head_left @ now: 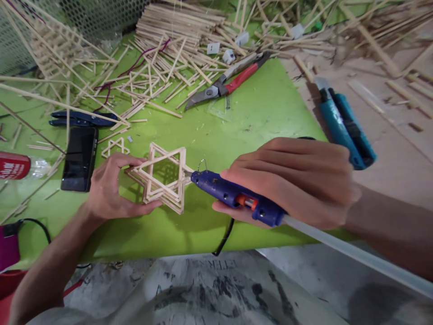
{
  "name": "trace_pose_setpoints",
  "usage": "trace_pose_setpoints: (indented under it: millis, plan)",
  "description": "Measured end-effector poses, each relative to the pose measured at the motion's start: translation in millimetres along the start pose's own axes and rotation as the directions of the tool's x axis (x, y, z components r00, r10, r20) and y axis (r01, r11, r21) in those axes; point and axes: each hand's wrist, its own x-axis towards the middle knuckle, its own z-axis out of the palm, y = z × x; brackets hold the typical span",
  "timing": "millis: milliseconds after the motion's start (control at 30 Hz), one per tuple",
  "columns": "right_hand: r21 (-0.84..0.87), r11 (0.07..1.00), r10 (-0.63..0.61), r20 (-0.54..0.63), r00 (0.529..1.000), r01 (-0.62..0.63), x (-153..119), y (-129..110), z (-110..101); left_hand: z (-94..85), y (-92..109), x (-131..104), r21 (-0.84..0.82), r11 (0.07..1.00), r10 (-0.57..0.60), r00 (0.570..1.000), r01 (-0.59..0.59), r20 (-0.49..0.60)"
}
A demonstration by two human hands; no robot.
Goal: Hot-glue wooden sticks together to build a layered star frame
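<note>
Gripping a blue glue gun (237, 197), the right hand (294, 180) brings its nozzle to the right point of a stacked wooden star (164, 178), left of centre in the frame. The left hand (111, 189) pinches the star's left side between thumb and fingers. Above lie red-handled pruners (226, 83) on the green bench (270, 117); a black phone (79, 159) rests at left.

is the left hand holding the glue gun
No, the left hand grips the wooden star frame, while the blue glue gun is in the right hand.
</note>
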Motion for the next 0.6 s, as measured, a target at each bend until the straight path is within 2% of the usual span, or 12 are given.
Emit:
trace_pose_setpoints:
  millis: [167, 300, 467, 600]
  plan:
    - [0.090, 0.990, 0.115, -0.086, 0.990, -0.107, 1, 2, 9, 0.5, -1, 1, 0.026, 0.999, 0.033, 0.999, -0.033, 0.000]
    - [0.107, 0.949, 0.301, -0.032, 0.953, -0.296, 3, 0, 12, 0.7, 1, 0, 0.026, 1.000, 0.018, 1.000, -0.017, -0.016]
    - [0.117, 0.934, 0.343, -0.037, 0.939, -0.337, 2, -2, 10, 0.2, 2, 0, 0.041, 0.999, -0.004, 1.000, 0.003, 0.012]
    - [0.108, 0.919, 0.381, 0.000, 0.924, -0.379, 3, -4, 9, 0.5, 3, 0, 0.023, 1.000, 0.021, 1.000, -0.021, -0.016]
